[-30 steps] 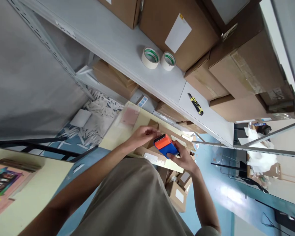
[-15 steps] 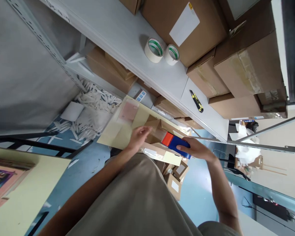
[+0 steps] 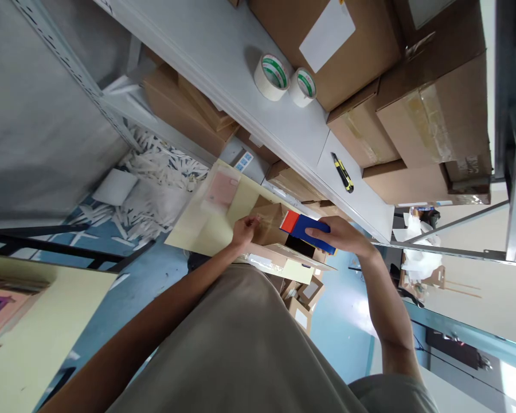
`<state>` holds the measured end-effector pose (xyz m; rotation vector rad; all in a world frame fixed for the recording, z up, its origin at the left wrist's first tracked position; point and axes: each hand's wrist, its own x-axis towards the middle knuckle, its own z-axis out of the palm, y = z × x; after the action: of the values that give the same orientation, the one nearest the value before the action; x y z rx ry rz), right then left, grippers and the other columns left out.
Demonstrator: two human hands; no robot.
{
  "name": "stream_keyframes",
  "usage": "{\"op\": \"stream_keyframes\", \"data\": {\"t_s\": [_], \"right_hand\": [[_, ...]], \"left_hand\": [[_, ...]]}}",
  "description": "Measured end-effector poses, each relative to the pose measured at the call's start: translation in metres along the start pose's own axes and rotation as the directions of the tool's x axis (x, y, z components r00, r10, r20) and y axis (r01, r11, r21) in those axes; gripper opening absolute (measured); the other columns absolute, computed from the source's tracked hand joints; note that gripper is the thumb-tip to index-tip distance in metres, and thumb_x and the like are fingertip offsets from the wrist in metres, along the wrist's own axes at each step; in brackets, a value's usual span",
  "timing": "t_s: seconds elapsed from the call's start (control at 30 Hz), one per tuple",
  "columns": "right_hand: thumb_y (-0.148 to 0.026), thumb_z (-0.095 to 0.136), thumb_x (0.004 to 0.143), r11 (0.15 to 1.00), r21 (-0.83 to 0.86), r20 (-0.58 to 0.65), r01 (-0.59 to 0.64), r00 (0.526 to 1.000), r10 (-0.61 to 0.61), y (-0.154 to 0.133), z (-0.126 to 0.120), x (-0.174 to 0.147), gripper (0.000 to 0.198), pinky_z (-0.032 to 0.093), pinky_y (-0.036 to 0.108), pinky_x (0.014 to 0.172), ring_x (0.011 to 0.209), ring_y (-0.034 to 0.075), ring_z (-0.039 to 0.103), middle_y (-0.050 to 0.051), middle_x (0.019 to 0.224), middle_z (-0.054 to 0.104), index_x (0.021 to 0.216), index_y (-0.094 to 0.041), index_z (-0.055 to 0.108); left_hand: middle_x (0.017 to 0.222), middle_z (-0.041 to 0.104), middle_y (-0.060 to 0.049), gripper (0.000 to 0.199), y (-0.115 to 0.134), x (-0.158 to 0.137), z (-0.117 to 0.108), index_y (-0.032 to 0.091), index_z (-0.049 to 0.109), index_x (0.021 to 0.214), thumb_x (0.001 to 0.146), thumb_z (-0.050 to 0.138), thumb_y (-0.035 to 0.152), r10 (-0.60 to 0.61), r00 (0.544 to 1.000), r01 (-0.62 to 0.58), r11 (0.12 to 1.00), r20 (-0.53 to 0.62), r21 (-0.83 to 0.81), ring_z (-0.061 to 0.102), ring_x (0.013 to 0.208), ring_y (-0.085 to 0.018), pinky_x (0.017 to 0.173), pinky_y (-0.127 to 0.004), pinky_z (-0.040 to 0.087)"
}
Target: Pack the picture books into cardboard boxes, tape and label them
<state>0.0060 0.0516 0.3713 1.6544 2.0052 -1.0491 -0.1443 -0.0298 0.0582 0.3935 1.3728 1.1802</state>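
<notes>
- At the left of the pale tabletop [image 3: 189, 232], a pinkish flat piece [image 3: 221, 188] lies apart from your hands.
- To its right, between your hands, the cardboard box [image 3: 267, 229] rests on the same tabletop. A flap [image 3: 301, 257] reaches out along its near right side, so the work looks only partway along: the box seems not fully closed. How much of it is finished, you cannot tell from here.
- Far from you on the grey shelf [image 3: 227, 63], two tape rolls [image 3: 272, 77] stand just beside each other, neither in your grasp.
- Over the right part of the box is the blue and red tool [image 3: 312, 229], its red end toward the left. It looks like a tape dispenser; whether a clear strip runs from it is too faint to be sure.
- On the shelf farther right lies the yellow and black cutter [image 3: 342, 172], untouched.
- Your left hand [image 3: 243, 230] is at the box's left end, fingers curled with the tips drawn together; you cannot tell whether anything thin is pinched there.
- Your right hand [image 3: 340, 234] is wrapped around the tool's blue body, thumb across the near face, gripping it.
</notes>
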Motion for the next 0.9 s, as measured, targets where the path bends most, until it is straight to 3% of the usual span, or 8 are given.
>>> {"op": "stream_keyframes", "data": {"t_s": [0.17, 0.3, 0.4, 0.47, 0.53, 0.63, 0.8, 0.9], "right_hand": [[-0.08, 0.07, 0.094, 0.999, -0.006, 0.058, -0.052, 0.997, 0.052, 0.004, 0.007, 0.0, 0.059, 0.04, 0.03, 0.05, 0.054, 0.016, 0.063, 0.003, 0.065, 0.072, 0.076, -0.023, 0.067], [-0.081, 0.07, 0.093, 1.0, -0.021, 0.041, -0.012, 0.999, 0.013, 0.008, 0.012, -0.004, 0.061, 0.039, 0.031, 0.051, 0.055, 0.016, 0.063, 0.003, 0.065, 0.071, 0.074, -0.023, 0.067], [-0.08, 0.068, 0.095, 1.0, -0.013, 0.036, -0.011, 0.999, 0.012, 0.009, 0.012, -0.009, 0.06, 0.04, 0.032, 0.054, 0.056, 0.017, 0.063, 0.003, 0.066, 0.073, 0.077, -0.023, 0.068], [-0.079, 0.067, 0.096, 0.999, -0.033, 0.031, -0.018, 0.999, 0.019, 0.009, 0.011, -0.012, 0.06, 0.04, 0.033, 0.055, 0.057, 0.017, 0.063, 0.003, 0.065, 0.072, 0.076, -0.023, 0.068], [-0.078, 0.067, 0.096, 0.998, -0.057, 0.024, -0.009, 1.0, 0.01, 0.009, 0.011, -0.013, 0.06, 0.038, 0.033, 0.056, 0.057, 0.017, 0.062, 0.004, 0.064, 0.071, 0.073, -0.023, 0.067], [-0.079, 0.068, 0.095, 0.997, -0.081, 0.013, 0.017, 1.0, -0.016, 0.009, 0.012, -0.011, 0.061, 0.037, 0.034, 0.056, 0.058, 0.017, 0.06, 0.004, 0.066, 0.07, 0.072, -0.023, 0.066], [-0.084, 0.063, 0.094, 0.985, -0.169, 0.021, 0.029, 0.999, -0.026, -0.001, 0.016, -0.011, 0.066, 0.036, 0.031, 0.057, 0.059, 0.015, 0.059, 0.003, 0.066, 0.068, 0.076, -0.021, 0.064], [-0.083, 0.061, 0.096, 0.981, -0.193, 0.029, 0.006, 1.0, 0.0, -0.007, 0.017, -0.013, 0.066, 0.038, 0.031, 0.06, 0.063, 0.016, 0.063, 0.005, 0.071, 0.071, 0.081, -0.02, 0.066]], "left_hand": [[0.09, 0.079, -0.01, 0.036, -0.02, -0.001, 0.01, 0.017, 0.078, 0.092, 0.091, 0.074, 0.052, 0.137, 0.991, -0.136, 0.989, -0.003, 0.057, 0.069, 0.084, -0.022, 0.083, -0.034, 0.055], [0.109, 0.076, -0.014, 0.052, -0.028, -0.002, 0.001, 0.015, 0.077, 0.123, 0.085, 0.082, 0.05, 0.178, 0.982, -0.163, 0.967, -0.062, 0.198, 0.071, 0.098, -0.026, 0.092, -0.04, 0.058], [0.14, 0.07, -0.019, 0.074, -0.016, -0.01, -0.018, 0.018, 0.061, 0.155, 0.09, 0.077, 0.052, 0.199, 0.974, -0.215, 0.961, 0.106, 0.175, 0.071, 0.123, -0.03, 0.103, -0.044, 0.06], [0.167, 0.054, -0.018, 0.09, 0.0, -0.02, -0.03, 0.027, 0.045, 0.17, 0.091, 0.078, 0.055, 0.293, 0.898, -0.353, 0.925, 0.329, 0.141, 0.057, 0.151, -0.033, 0.118, -0.048, 0.055], [0.181, 0.036, -0.015, 0.114, 0.02, -0.029, -0.036, 0.034, 0.032, 0.176, 0.082, 0.09, 0.058, 0.393, 0.771, -0.526, 0.837, 0.501, 0.152, 0.036, 0.167, -0.037, 0.13, -0.052, 0.045], [0.183, 0.033, -0.015, 0.13, 0.047, -0.036, -0.027, 0.032, 0.031, 0.177, 0.07, 0.1, 0.056, 0.486, 0.645, -0.7, 0.685, 0.59, 0.201, 0.029, 0.17, -0.041, 0.136, -0.057, 0.036], [0.162, 0.062, -0.012, 0.095, 0.066, -0.031, 0.005, 0.025, 0.057, 0.16, 0.076, 0.097, 0.039, 0.55, 0.531, -0.824, 0.513, 0.645, 0.241, 0.048, 0.161, -0.037, 0.135, -0.052, 0.041], [0.151, 0.071, -0.01, 0.068, 0.062, -0.029, 0.016, 0.023, 0.064, 0.153, 0.088, 0.084, 0.027, 0.593, 0.509, -0.846, 0.479, 0.624, 0.234, 0.061, 0.148, -0.031, 0.13, -0.045, 0.048]]}}
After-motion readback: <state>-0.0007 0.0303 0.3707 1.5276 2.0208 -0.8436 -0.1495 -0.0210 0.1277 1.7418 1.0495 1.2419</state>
